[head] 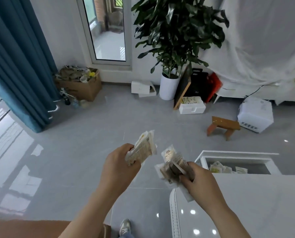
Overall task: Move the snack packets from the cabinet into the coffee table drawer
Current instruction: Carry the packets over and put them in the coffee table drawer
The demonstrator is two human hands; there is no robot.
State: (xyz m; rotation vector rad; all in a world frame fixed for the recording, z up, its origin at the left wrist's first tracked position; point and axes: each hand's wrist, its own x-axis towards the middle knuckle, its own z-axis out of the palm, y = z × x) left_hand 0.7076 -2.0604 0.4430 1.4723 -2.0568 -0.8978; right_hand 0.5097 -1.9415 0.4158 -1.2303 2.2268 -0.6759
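My left hand grips a stack of pale snack packets above the grey floor. My right hand grips a second bunch of snack packets, brown and white, just left of the white coffee table. The table's drawer stands pulled out at the right, beyond my right hand, with several yellow-and-white packets lying inside it. The cabinet is out of view.
A small wooden stool and a white appliance stand on the floor past the drawer. A potted plant, white boxes, a cardboard box and a blue curtain line the far side. My shoe shows below.
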